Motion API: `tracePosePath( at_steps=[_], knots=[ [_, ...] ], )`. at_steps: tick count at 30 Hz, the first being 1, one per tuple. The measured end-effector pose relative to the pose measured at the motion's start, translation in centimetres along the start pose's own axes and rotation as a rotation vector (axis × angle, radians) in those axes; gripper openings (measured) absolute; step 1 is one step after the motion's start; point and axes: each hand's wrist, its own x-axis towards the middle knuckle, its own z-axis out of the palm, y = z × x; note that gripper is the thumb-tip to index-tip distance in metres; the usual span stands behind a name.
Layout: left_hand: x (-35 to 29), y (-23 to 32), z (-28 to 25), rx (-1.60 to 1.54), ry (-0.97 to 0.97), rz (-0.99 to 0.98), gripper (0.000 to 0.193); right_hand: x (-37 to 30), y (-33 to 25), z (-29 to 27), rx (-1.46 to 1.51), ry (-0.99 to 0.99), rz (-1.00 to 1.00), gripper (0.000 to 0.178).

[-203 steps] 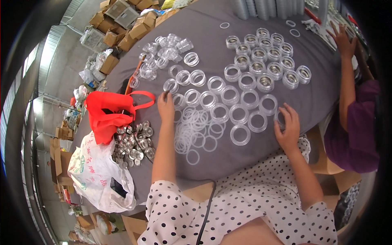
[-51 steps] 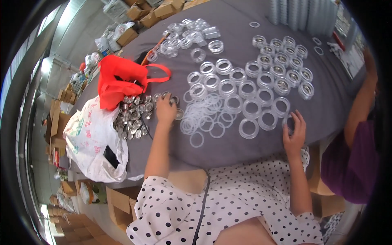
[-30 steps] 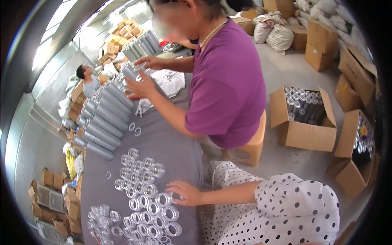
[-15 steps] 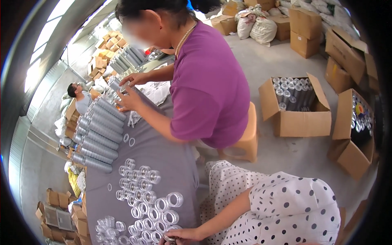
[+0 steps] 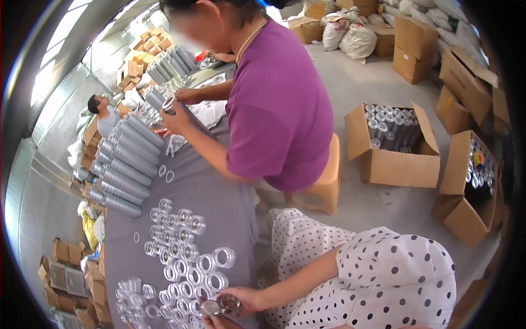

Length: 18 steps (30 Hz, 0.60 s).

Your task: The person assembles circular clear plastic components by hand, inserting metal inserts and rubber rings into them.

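Observation:
At the near edge of the grey cloth-covered table (image 5: 230, 203), my right hand (image 5: 249, 299) grips a round, clear-walled metallic piece (image 5: 229, 302), tilted on its side. Just below it, my left hand (image 5: 220, 322), partly cut off by the frame's lower edge, holds a shiny round silver disc-like piece (image 5: 210, 307). The two pieces are side by side; whether they touch I cannot tell. Beside my hands stand rows of clear round ring-shaped containers (image 5: 205, 263), several with silvery centres. Smaller clear pieces (image 5: 131, 290) are heaped farther left.
A co-worker in a purple top (image 5: 285, 109) sits on a tan stool (image 5: 323, 181), handling a cylinder (image 5: 170, 104). Silver stacks (image 5: 123, 170) line the table's far side. Open cardboard boxes (image 5: 402, 169) of cylinders stand on the floor at right. Thin white rings (image 5: 170, 176) lie mid-table.
My right hand has risen slightly, and the pieces in my hands now show more fully. More of my left hand shows. The whole view has shifted a little.

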Motion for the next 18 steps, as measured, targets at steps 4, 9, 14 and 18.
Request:
tracePosePath(
  at_steps=[4,9,14,18],
  knots=[
    [2.2,0.8,-1.2,-0.693,0.124,-0.211,0.031,-1.0,-0.8,-0.8,-0.099,0.113,-0.126,0.032],
    [1.6,0.6,-2.4,0.024,-0.076,-0.076,0.015,-1.5,-2.8,-2.6,-0.07,0.15,-0.159,0.024],
    [1.5,-2.2,-3.4,-0.423,0.281,-0.309,0.027,-3.1,-4.5,-2.6,-0.069,0.261,-0.332,0.023],
    [1.0,-1.1,-1.9,-0.219,0.146,-0.219,0.018,-2.6,-5.6,-2.8,-0.066,0.375,-0.346,0.024]
  ],
)
